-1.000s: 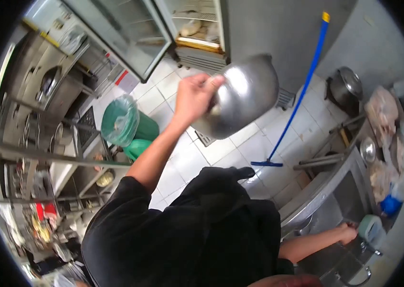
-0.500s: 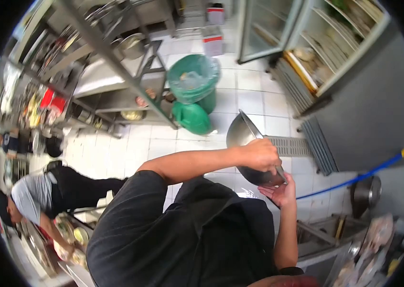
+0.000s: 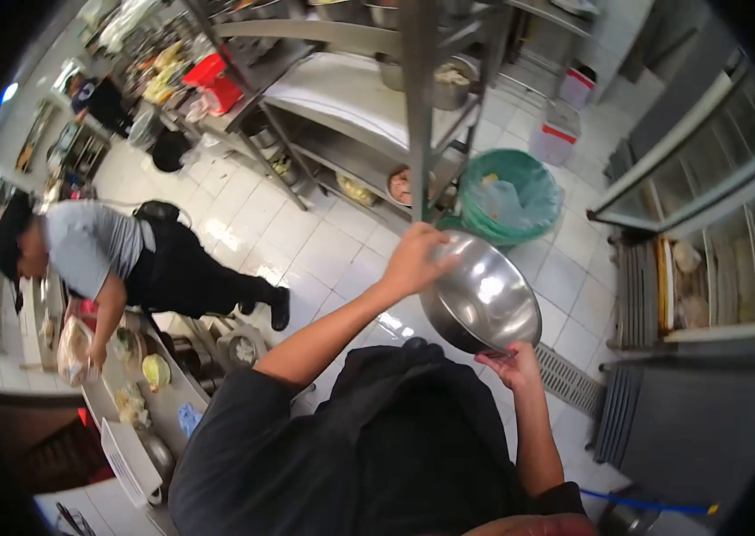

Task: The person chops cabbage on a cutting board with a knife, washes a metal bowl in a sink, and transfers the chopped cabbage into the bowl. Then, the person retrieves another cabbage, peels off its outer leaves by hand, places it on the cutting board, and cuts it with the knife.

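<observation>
A wide stainless steel mixing bowl (image 3: pixel 485 295) is tilted in front of me, its shiny inside facing up towards me. My right hand (image 3: pixel 513 364) grips its lower rim, with the thumb at the edge and the fingers underneath. At the bowl's upper left rim is my left hand (image 3: pixel 415 259), its fingers apart and slightly blurred. Whether those fingers touch the rim is hard to make out. Just beyond the bowl stands a green bin (image 3: pixel 510 198) with a clear plastic liner.
A steel shelf rack (image 3: pixel 420 116) rises beyond my left hand. To the left, a co-worker (image 3: pixel 114 246) bends over a counter (image 3: pixel 183 382) with vegetables. An open-doored fridge (image 3: pixel 735 259) stands right, near a floor drain grate (image 3: pixel 565 375). A blue hose (image 3: pixel 645 505) lies lower right.
My view has turned left. The bowl has tipped so its inside now faces me. My left hand has gone from gripping the near rim to the upper left rim; the right hand stays at the rim.
</observation>
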